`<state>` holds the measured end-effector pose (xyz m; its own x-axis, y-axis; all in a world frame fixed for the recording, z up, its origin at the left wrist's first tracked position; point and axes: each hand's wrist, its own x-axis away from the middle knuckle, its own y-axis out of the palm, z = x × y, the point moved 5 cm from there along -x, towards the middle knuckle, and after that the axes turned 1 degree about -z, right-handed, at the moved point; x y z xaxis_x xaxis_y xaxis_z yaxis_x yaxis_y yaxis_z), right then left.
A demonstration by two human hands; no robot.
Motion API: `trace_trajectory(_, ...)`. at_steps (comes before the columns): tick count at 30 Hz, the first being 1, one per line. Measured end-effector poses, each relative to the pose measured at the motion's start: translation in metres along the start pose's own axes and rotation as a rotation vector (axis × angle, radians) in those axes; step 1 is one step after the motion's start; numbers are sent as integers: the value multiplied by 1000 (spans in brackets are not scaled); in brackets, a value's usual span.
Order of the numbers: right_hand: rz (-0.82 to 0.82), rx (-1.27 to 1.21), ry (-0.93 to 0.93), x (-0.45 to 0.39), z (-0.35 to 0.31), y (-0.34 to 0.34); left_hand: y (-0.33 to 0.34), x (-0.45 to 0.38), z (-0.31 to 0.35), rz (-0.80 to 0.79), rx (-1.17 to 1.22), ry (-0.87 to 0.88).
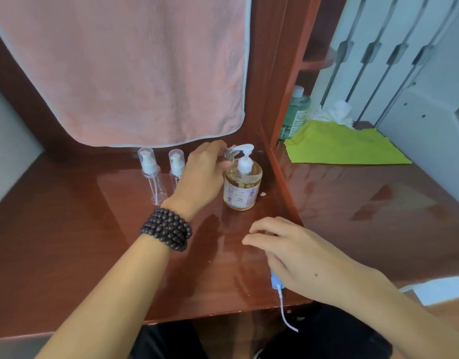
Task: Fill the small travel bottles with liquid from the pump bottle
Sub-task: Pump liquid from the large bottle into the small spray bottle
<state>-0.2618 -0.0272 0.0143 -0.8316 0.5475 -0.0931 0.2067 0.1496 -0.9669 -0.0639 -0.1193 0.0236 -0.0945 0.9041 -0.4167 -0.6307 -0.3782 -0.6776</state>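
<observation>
An open travel bottle point(229, 152) is held by the left hand point(201, 174), its fingers curled round it, with the threaded neck brought right under the white spout of the pump bottle point(242, 182), so that the liquid can fall into it. The removed pump cap with its dip tube point(278, 288) is kept under the curled right hand point(295, 251), near the desk edge. Two capped travel bottles point(152, 174) are left standing behind, seemingly empty.
</observation>
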Motion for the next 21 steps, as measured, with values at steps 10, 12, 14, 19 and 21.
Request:
trace_trajectory(10, -124, 71, 48, 3, 4, 8, -10, 64, -5, -3, 202, -180)
trace_trajectory(12, -204, 133, 62, 8, 5, 11, -7, 86, -1, -3, 311, -191)
trace_trajectory(14, -236, 197, 78, 11, 5, 11, -4, 103, 5, -1, 389, -195)
trace_trajectory(19, -252, 303, 123, 18, 5, 11, 9, 129, 12, -29, 511, -191)
trace_trajectory(21, -197, 300, 98, 19, 4, 10, 12, 136, 14, -35, 538, -185)
